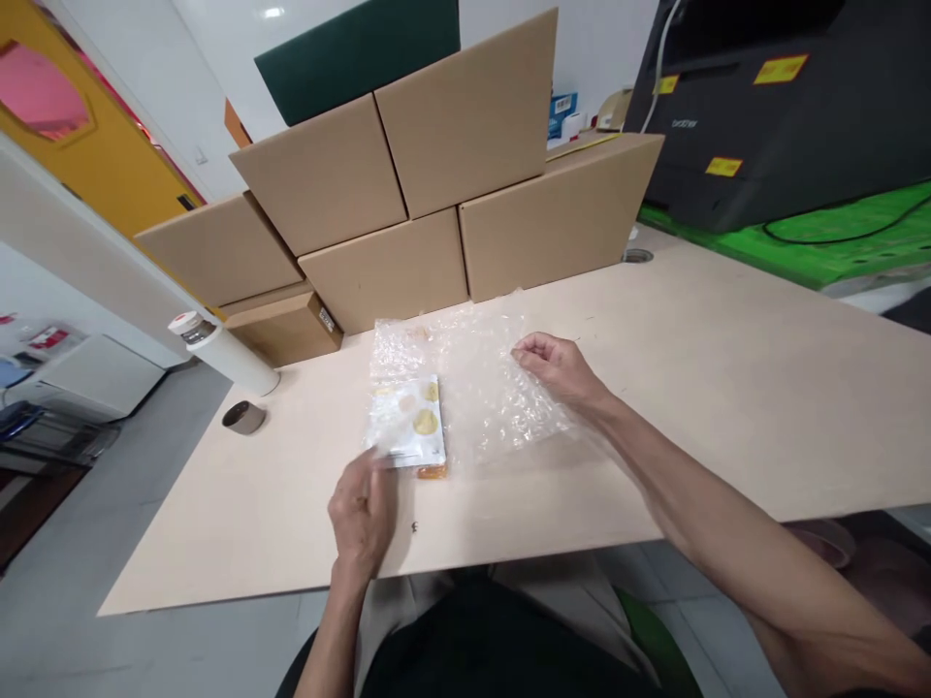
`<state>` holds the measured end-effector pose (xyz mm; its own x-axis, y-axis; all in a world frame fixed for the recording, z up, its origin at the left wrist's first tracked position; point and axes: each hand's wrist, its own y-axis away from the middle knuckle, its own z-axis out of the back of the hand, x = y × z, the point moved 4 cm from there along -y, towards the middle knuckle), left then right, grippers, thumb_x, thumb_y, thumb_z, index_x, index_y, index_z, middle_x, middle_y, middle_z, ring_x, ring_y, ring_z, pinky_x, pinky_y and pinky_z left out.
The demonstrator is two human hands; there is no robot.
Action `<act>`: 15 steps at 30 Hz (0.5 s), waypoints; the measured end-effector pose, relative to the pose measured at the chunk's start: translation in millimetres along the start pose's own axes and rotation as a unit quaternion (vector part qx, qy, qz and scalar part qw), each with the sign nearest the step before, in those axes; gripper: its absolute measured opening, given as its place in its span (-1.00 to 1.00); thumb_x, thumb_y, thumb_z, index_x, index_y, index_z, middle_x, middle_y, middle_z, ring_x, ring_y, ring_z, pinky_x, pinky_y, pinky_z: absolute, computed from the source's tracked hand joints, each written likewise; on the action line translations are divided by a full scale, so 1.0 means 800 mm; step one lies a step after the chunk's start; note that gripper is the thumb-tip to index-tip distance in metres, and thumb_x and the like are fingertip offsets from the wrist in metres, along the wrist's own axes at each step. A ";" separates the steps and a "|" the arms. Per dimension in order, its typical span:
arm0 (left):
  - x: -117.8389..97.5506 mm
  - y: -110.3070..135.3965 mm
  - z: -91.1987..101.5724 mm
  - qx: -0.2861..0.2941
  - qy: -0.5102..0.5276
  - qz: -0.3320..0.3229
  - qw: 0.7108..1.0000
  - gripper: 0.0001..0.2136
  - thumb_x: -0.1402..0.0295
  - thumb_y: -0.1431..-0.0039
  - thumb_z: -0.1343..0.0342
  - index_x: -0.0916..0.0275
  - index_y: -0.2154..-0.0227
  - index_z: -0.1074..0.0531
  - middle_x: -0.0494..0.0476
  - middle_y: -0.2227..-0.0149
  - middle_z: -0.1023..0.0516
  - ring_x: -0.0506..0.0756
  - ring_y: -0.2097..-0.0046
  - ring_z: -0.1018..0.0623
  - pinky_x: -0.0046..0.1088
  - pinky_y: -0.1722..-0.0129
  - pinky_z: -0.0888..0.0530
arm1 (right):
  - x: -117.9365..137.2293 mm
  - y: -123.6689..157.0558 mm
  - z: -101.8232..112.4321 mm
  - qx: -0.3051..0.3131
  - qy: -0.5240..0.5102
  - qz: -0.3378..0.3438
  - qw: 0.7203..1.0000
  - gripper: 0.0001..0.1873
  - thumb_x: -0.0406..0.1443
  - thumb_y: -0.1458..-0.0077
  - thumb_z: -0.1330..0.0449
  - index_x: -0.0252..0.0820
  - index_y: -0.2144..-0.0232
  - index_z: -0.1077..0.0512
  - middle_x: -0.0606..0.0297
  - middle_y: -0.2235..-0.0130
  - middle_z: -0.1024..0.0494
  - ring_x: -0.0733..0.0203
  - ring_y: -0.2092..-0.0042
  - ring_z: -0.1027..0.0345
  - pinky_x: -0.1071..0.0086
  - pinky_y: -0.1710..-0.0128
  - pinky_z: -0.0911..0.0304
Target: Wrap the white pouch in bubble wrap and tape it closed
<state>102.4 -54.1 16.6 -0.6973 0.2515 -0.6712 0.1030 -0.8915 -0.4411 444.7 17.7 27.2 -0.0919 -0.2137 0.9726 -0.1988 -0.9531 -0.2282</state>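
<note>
Pale table [727,368], boxes [538,233] behind: packet [404,425] lies flat on left part of bubble wrap [472,393] — left hand [358,509] nearer, at its near-left corner, grip unclear; right hand [561,366] pinches wrap's right side.

The large dark-grey plastic machine [792,126] bears the brand "brother"; its yellow, red-edged stickers [782,70] are too small to read.

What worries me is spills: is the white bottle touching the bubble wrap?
No, bare tabletop shows between the white bottle and the bubble wrap.
</note>
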 end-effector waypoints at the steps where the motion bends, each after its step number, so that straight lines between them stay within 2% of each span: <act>1: 0.005 -0.003 0.007 -0.042 0.048 0.047 0.997 -0.78 0.19 -0.20 -0.07 0.19 0.25 -0.51 0.22 0.15 -0.59 0.20 0.06 -0.58 -0.13 -0.06 -0.44 | -0.001 -0.002 0.002 -0.003 0.004 0.003 1.000 -0.72 -0.09 0.04 -0.27 -0.18 0.47 -0.38 0.31 0.43 -0.45 0.29 0.40 -0.25 0.39 0.40 -0.15; 2: 0.011 -0.005 0.015 -0.091 0.104 0.095 0.986 -0.77 0.17 -0.20 -0.06 0.21 0.24 -0.47 0.19 0.18 -0.58 0.16 0.15 -0.61 -0.17 0.02 -0.50 | -0.003 -0.004 0.005 -0.005 0.007 -0.001 1.000 -0.72 -0.10 0.05 -0.27 -0.18 0.49 -0.36 0.27 0.38 -0.48 0.27 0.36 -0.29 0.40 0.39 -0.16; 4: 0.029 -0.006 0.032 -0.171 0.213 0.177 0.946 -0.75 0.17 -0.16 -0.10 0.21 0.20 -0.37 0.12 0.21 -0.55 0.08 0.26 -0.60 -0.21 0.12 -0.55 | -0.010 -0.009 0.013 -0.008 0.005 -0.035 0.999 -0.74 -0.14 0.06 -0.28 -0.17 0.51 -0.32 0.22 0.32 -0.52 0.26 0.34 -0.33 0.42 0.43 -0.15; 6: 0.051 -0.003 0.048 -0.192 0.258 0.241 0.916 -0.62 0.23 -0.07 -0.18 0.17 0.07 -0.27 0.07 0.21 -0.50 0.05 0.28 -0.58 -0.21 0.15 -0.56 | -0.021 -0.014 0.023 -0.016 0.000 -0.086 0.996 -0.76 -0.18 0.06 -0.28 -0.15 0.49 -0.30 0.20 0.31 -0.55 0.29 0.41 -0.33 0.45 0.50 -0.11; 8: 0.070 0.004 0.064 -0.176 0.187 0.270 0.928 -0.38 0.29 0.03 -0.24 0.14 -0.10 -0.14 0.16 0.08 -0.45 0.10 0.17 -0.56 -0.14 0.10 -0.53 | -0.033 -0.019 0.035 -0.025 0.002 -0.127 0.992 -0.77 -0.21 0.05 -0.28 -0.14 0.47 -0.28 0.19 0.30 -0.57 0.31 0.46 -0.34 0.46 0.53 -0.10; 9: 0.075 0.008 0.073 -0.176 0.115 0.256 0.943 -0.28 0.30 0.06 -0.26 0.16 -0.17 -0.07 0.25 -0.02 -0.39 0.16 0.07 -0.52 -0.08 0.05 -0.49 | -0.039 -0.022 0.041 -0.030 0.009 -0.140 0.990 -0.78 -0.23 0.05 -0.28 -0.15 0.47 -0.28 0.18 0.30 -0.58 0.31 0.47 -0.36 0.46 0.53 -0.12; 11: 0.073 0.015 0.086 -0.200 -0.053 0.168 0.964 -0.21 0.27 0.08 -0.26 0.24 -0.23 -0.06 0.41 -0.17 -0.22 0.30 -0.12 -0.38 0.03 -0.08 -0.37 | -0.050 -0.026 0.050 -0.038 0.040 -0.153 0.987 -0.79 -0.24 0.06 -0.29 -0.17 0.47 -0.31 0.19 0.33 -0.58 0.32 0.49 -0.37 0.44 0.51 -0.16; 13: 0.059 0.019 0.083 -0.202 -0.171 0.063 0.962 -0.38 0.21 0.00 -0.20 0.30 -0.13 -0.26 0.42 -0.12 -0.27 0.36 -0.16 -0.31 0.07 -0.15 -0.25 | -0.058 -0.028 0.054 -0.044 0.076 -0.158 0.984 -0.77 -0.20 0.06 -0.32 -0.18 0.48 -0.36 0.22 0.39 -0.55 0.33 0.53 -0.33 0.42 0.50 -0.18; 15: 0.043 0.016 0.065 -0.133 -0.211 0.013 0.968 -0.64 0.15 -0.14 -0.07 0.27 0.09 -0.47 0.34 0.05 -0.42 0.33 -0.07 -0.39 0.05 -0.15 -0.21 | -0.062 -0.026 0.049 -0.039 0.089 -0.170 0.981 -0.69 -0.10 0.05 -0.33 -0.19 0.50 -0.37 0.27 0.47 -0.50 0.36 0.58 -0.24 0.39 0.53 -0.17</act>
<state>42.3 -76.2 18.8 -0.9136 0.0035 -0.4065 0.2653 -0.7525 -0.6027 492.0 39.8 -14.1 -0.1745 0.1617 0.9713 -0.3213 -0.9418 0.0990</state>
